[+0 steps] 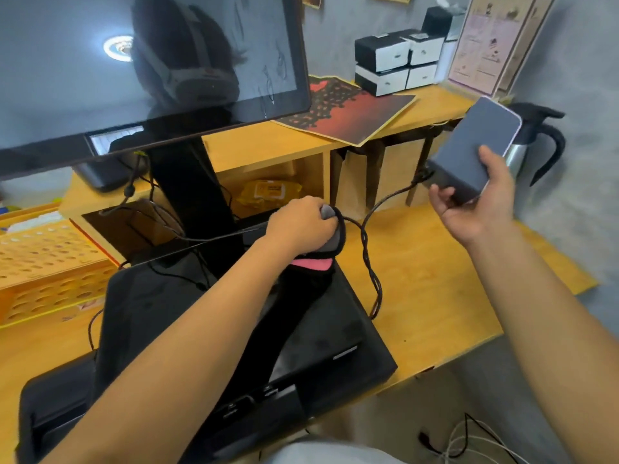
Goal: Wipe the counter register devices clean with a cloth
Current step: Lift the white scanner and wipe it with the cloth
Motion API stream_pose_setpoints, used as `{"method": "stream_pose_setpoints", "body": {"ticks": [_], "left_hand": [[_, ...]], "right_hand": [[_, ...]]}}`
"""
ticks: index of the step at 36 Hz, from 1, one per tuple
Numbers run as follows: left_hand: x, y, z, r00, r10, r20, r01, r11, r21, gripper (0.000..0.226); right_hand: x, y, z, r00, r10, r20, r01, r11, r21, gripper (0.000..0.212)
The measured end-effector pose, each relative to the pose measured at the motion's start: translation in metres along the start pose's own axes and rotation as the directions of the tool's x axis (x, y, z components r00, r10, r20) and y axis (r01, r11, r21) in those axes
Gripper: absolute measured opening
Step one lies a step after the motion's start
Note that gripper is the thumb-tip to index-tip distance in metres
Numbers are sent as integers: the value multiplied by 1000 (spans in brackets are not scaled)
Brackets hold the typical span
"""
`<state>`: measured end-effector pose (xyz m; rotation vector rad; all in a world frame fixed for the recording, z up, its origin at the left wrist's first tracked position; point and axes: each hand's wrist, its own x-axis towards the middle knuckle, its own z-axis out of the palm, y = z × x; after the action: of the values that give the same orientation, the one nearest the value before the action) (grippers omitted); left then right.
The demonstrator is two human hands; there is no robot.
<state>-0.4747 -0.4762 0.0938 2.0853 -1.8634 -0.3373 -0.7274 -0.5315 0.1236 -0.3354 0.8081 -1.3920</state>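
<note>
Left hand (303, 222) fisted on cloth (330, 229); right hand (475, 202) lifts device (475, 145).

My left hand (301, 222) is fisted, arm stretched forward; my right hand (475, 202) is raised, palm up, fingers (442, 195) curled.

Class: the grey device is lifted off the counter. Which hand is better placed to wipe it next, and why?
Left. The left hand already grips the cloth and is free to move; the right hand is occupied holding the grey device up.
</note>
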Motion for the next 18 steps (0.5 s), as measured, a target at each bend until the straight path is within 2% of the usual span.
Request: {"method": "stream_pose_setpoints", "body": {"ticks": [3,6,9,12,14,18], "left_hand": [[12,1,4,999,-36,-7,36,993,111,25],[20,2,8,997,-73,3,71,976,207,24],[26,6,11,995,-97,9,91,960,265,19],[32,6,7,991,-133,-12,131,948,289,14],[36,5,4,989,-148,-27,150,940,307,14],[41,8,1,986,-166,-19,161,921,355,18]], "right_hand": [[32,-7,-13,992,-85,-91,63,974,-220,42],[59,-5,-29,965,-230,-125,147,871,-470,57],[83,-9,-44,920,-379,-101,192,659,-727,84],[100,-20,-54,862,-503,-59,191,430,-882,105],[108,-31,-62,820,-572,-1,198,285,-938,107],[118,-53,-75,757,-644,110,218,90,-972,96]]}}
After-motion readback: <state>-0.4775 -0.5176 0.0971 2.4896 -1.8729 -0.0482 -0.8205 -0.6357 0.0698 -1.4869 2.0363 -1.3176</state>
